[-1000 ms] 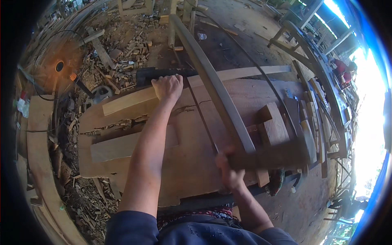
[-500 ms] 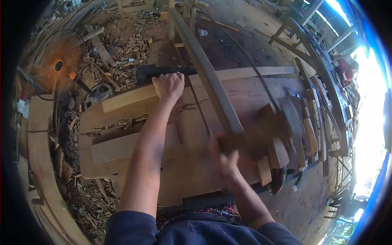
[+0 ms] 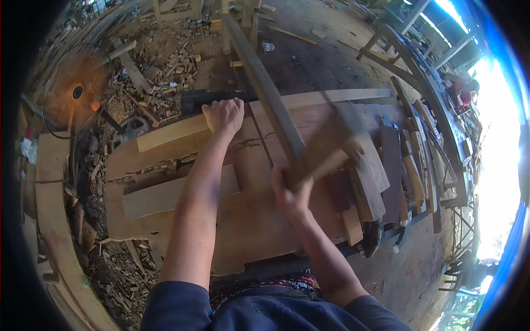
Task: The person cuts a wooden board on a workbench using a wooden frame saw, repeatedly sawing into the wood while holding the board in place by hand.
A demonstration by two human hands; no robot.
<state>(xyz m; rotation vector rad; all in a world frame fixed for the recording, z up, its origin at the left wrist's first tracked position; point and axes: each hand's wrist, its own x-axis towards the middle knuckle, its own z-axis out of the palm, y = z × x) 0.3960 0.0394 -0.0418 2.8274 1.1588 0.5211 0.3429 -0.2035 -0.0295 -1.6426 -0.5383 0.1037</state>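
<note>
My right hand is wrapped round the near end of a wooden frame saw. Its long middle beam reaches away from me, and its near crosspiece is smeared by motion. The thin dark blade crosses a long pale wooden strip just right of my left hand. That left hand is closed over the strip at the far edge of a wide brown slab, fingertips hidden beyond the edge. A shorter flat board lies on the slab, left of my left forearm.
Several wood offcuts are stacked at the slab's right end. A spinning fan stands at the left, above scrap wood. A long plank runs down the left side. A wooden trestle frame is at the far right, with a person beyond.
My right hand has pushed the frame saw forward and slightly left. My left hand stays on the strip; the whole view has shifted a little.
</note>
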